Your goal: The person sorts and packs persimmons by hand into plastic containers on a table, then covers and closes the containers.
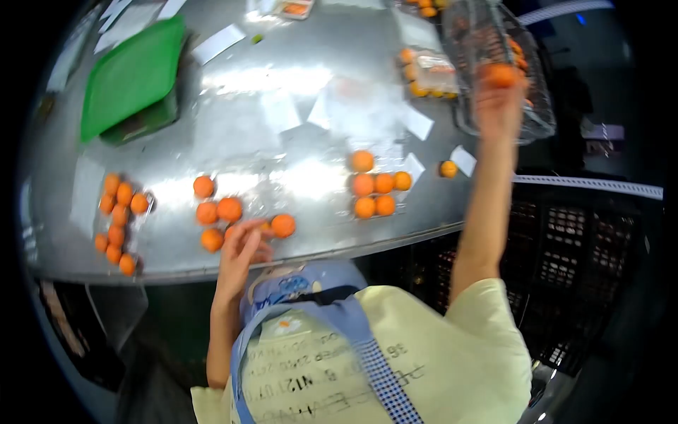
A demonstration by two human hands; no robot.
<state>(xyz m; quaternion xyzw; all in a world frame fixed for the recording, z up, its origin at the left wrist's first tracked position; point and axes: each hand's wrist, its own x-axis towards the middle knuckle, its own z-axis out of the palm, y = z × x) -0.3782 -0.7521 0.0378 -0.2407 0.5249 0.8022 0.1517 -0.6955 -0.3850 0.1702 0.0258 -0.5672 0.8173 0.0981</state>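
Note:
My right hand (498, 109) is stretched out over a clear plastic-lined crate (540, 116) at the upper right, blurred by motion. At its fingertips is an orange (500, 75). My left hand (244, 244) rests near the table's front edge among several loose oranges (229, 208). Its fingers are spread and slightly curved, touching or just over the fruit, and part of an orange (265, 227) shows beside the fingertips. Another orange (283, 225) lies to the right of that hand. In the middle stands a group of oranges (364, 185) in rows, apparently on clear plastic.
More oranges (120, 214) lie at the left of the metal table (233, 148). Behind them sits a box with a green lid (134, 78). A labelled clear pack of oranges (431, 73) stands beside the crate. A single orange (448, 169) and white paper slips (418, 122) lie nearby.

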